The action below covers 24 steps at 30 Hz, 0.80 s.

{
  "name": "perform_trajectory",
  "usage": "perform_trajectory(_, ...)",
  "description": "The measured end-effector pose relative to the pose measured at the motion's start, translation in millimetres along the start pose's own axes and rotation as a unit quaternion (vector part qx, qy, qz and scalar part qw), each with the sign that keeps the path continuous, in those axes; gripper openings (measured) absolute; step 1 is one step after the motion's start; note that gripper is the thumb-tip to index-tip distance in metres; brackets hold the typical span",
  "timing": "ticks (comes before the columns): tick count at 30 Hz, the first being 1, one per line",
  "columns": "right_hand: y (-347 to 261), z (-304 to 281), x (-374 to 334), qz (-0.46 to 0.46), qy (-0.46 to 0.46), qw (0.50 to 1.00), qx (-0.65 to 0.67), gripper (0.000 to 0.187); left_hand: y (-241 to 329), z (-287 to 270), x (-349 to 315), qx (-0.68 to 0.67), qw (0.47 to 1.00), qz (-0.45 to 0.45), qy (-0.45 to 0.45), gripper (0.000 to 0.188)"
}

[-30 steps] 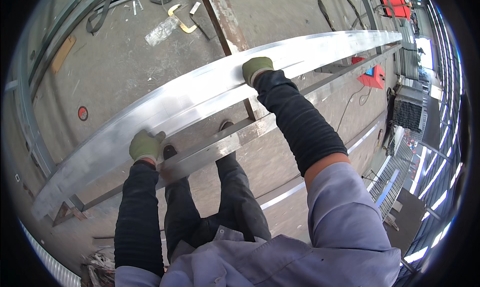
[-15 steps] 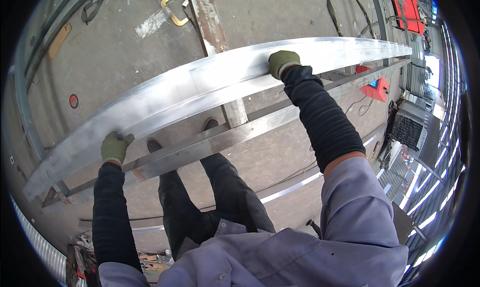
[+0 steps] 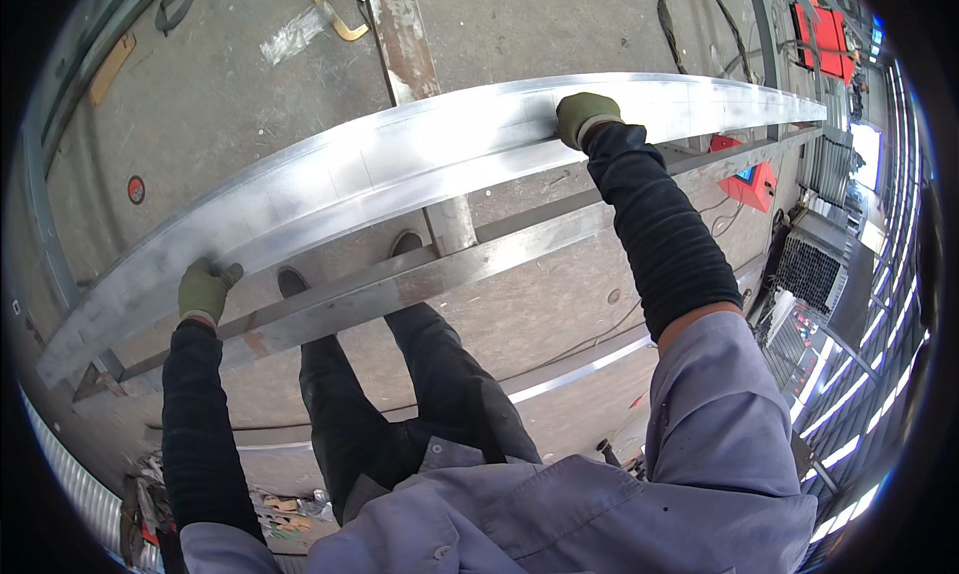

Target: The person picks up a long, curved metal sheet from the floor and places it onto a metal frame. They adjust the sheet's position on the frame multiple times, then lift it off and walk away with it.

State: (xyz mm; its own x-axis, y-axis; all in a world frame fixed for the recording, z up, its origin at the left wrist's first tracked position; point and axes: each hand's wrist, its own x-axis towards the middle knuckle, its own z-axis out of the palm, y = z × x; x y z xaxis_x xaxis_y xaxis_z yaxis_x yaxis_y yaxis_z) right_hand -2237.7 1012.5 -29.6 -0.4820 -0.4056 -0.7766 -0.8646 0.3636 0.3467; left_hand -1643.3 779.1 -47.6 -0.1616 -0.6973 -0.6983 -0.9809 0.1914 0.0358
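Note:
A long, shiny silver metal profile lies slantwise in front of me, resting across a steel frame. Toward its left end, my left hand, in a green glove, grips the near edge; the thumb shows, and the other fingers are partly hidden. Farther right, my right hand, gloved the same way, is closed at the profile's near edge with its fingertips out of sight. A steel rail of the frame runs between me and the profile. A rust-marked crossbar passes under the profile.
On the floor beyond lie a yellow C-shaped clamp, clear plastic wrap, a red disc and a dark cable loop. Red machines stand at the right. My shoes are beneath the frame.
My hands are slightly farther apart along the profile: the left has shifted left, the right has shifted right. The view has moved a little. Both hands stay at the near edge.

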Motion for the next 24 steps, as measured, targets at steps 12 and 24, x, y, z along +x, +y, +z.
perform_trajectory(12, 17, 14, 15, 0.015, -0.005, 1.000, 0.012, 0.029, 3, -3, 0, -0.002, 1.000, -0.016, -0.015, 0.058)
perform_trajectory(24, 64, 101, -43, 0.204, 0.176, 0.884, 0.381, 0.039, -13, 7, 5, 0.001, 1.000, 0.023, 0.022, 0.056)
